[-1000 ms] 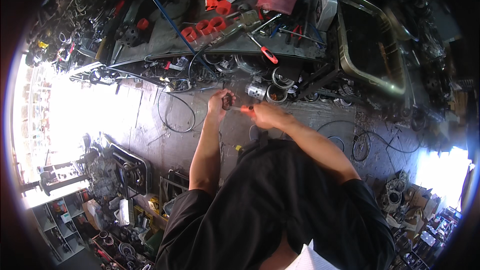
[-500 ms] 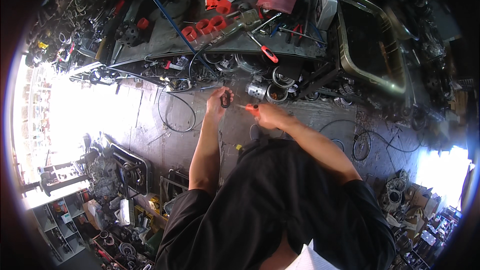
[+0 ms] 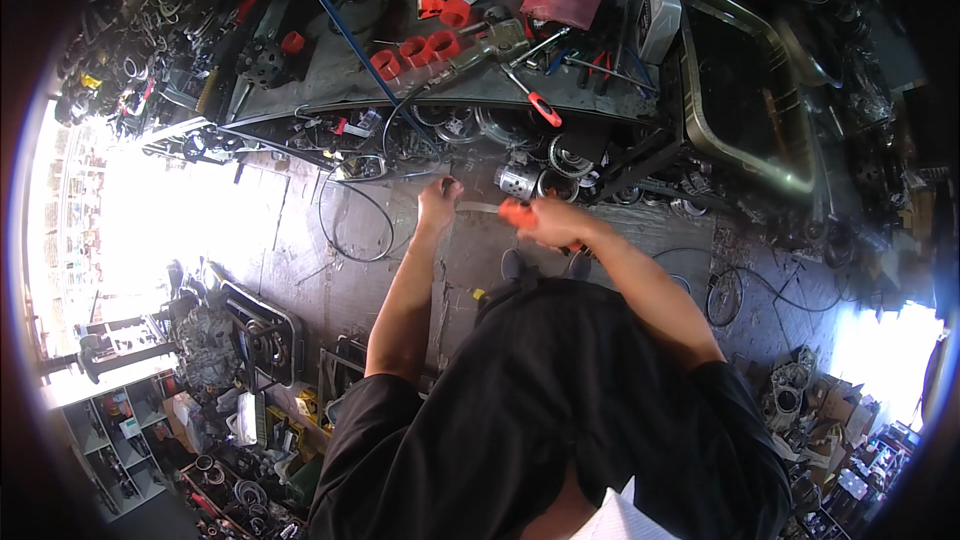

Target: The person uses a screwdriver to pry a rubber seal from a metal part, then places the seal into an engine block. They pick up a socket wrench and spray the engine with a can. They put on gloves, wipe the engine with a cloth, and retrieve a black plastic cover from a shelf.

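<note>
Underneath it all is a scuffed grey floor [image 3: 475,260], washed out by glare on the left. Then a long dark-grey tabletop [image 3: 315,90], edges lost in the murky fisheye rim, with a big rectangular metal pan [image 3: 690,70] at its right end, middle too dark to make out. Right hand [image 3: 555,223] has its fingers clamped round an orange-red-handled tool [image 3: 516,213] held over the floor, thin pale shank pointing left. Handle's blurry and partly covered; some orange shows below the hand too, can't tell if it's the same tool. Left hand [image 3: 437,207] has its fingers curled round a small dark part [image 3: 449,187], mostly hidden, so no clue about its full shape or whether the shank touches it.
</note>
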`<control>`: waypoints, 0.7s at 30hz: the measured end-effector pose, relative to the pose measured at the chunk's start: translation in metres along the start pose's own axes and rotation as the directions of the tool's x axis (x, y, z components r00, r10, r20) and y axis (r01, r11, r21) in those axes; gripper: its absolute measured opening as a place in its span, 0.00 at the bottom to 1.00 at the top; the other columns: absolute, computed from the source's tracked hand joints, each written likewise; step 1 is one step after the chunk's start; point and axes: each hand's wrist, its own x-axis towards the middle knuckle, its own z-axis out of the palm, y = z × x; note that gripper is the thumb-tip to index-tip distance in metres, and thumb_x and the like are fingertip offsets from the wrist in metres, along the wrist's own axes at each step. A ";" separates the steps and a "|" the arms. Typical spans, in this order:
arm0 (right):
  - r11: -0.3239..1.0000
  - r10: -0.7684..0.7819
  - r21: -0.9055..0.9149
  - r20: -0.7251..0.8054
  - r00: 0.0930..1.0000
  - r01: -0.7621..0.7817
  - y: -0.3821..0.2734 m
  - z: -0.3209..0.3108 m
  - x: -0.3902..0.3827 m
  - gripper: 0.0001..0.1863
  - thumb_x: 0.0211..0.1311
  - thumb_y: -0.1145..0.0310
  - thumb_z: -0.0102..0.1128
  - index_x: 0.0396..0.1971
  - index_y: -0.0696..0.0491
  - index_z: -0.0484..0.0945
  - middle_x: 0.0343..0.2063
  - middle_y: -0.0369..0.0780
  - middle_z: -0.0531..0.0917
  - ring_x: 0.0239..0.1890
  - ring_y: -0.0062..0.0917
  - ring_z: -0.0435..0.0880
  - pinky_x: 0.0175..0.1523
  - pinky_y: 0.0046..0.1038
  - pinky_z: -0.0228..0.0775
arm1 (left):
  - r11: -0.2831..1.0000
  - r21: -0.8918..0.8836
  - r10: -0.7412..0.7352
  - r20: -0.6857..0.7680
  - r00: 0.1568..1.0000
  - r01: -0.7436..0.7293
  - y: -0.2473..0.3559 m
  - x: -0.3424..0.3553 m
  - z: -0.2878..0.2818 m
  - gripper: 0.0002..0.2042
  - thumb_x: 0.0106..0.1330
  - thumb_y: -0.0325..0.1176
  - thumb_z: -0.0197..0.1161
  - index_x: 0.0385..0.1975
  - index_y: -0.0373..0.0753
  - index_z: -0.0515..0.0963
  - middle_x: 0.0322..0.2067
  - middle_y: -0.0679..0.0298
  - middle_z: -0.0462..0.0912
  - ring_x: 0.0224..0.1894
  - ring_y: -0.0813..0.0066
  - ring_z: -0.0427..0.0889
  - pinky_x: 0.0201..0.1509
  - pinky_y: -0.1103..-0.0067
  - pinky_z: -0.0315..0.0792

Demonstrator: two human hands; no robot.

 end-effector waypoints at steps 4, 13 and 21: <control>0.995 -0.098 0.026 0.020 0.995 0.098 0.003 -0.003 0.000 0.19 0.61 0.58 0.67 0.32 0.63 0.81 0.27 0.49 0.85 0.28 0.37 0.86 0.34 0.38 0.76 | 0.802 0.462 0.360 0.134 0.923 -0.379 0.008 -0.002 -0.013 0.11 0.69 0.31 0.63 0.47 0.38 0.81 0.54 0.53 0.82 0.55 0.53 0.82 0.59 0.67 0.76; 0.998 0.037 -0.036 -0.175 0.984 -0.044 -0.006 -0.001 0.004 0.19 0.59 0.56 0.69 0.32 0.61 0.83 0.27 0.49 0.86 0.28 0.36 0.87 0.38 0.37 0.77 | 0.247 0.717 0.680 0.351 0.644 -0.652 0.015 -0.012 -0.032 0.18 0.63 0.30 0.60 0.53 0.47 0.82 0.73 0.58 0.63 0.76 0.57 0.59 0.78 0.61 0.57; 0.997 -0.070 -0.038 -0.121 0.990 0.066 -0.008 0.003 0.009 0.21 0.64 0.56 0.65 0.29 0.63 0.79 0.21 0.44 0.84 0.19 0.32 0.84 0.26 0.34 0.75 | 0.127 0.699 0.650 0.477 0.592 -0.703 0.022 -0.018 -0.029 0.13 0.69 0.35 0.57 0.51 0.50 0.82 0.75 0.57 0.59 0.77 0.58 0.55 0.79 0.63 0.54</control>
